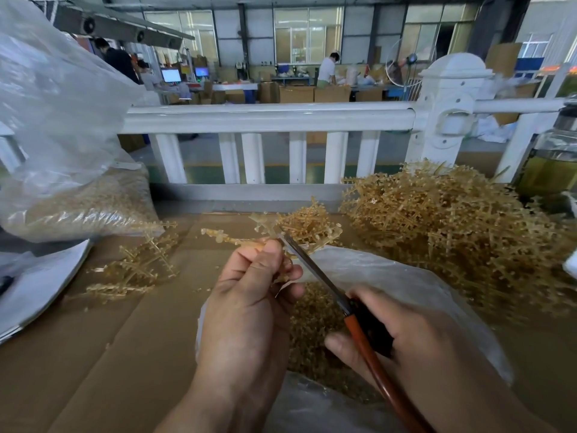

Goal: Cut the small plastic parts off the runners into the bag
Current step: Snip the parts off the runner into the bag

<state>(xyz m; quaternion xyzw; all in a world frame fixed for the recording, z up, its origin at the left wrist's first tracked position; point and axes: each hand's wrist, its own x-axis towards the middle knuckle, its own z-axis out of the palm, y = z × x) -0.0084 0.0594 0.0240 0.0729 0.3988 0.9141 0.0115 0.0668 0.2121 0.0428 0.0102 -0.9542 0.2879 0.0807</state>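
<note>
Worktop (93, 354): covered in flat brown cardboard, carrying everything listed below.
Heap of runners (452, 232): far right, a tangled amber mound; probably the feed stock, piled near the cutting side.
Full bag (62, 151): far left, clear plastic, slumped and bulging with loose amber bits (likely finished output, parked out of the way).
Open bag (421, 295): near right of centre, mouth spread wide directly beneath both grips so that clipped pieces drop straight in.
Left grip (249, 307): pinching one runner between thumb and curled fingers, raised over the bag mouth.
Right grip (421, 345): wrapped round the orange-and-black handles of the scissors, near right.
Loose runners (137, 270): small pile left of the grips; stripped or not, too blurred to tell.
Scissors (315, 273): blades slanting up and leftward, tip meeting the held runner just beyond the left thumb; gap between the blades not clear.
Held runner (224, 239): sticking out far-left from the pinch, pale nubs along its stem, angled toward the blade tip.
Cut parts (312, 326): small amber pieces gathered inside the open bag, below the blades.
</note>
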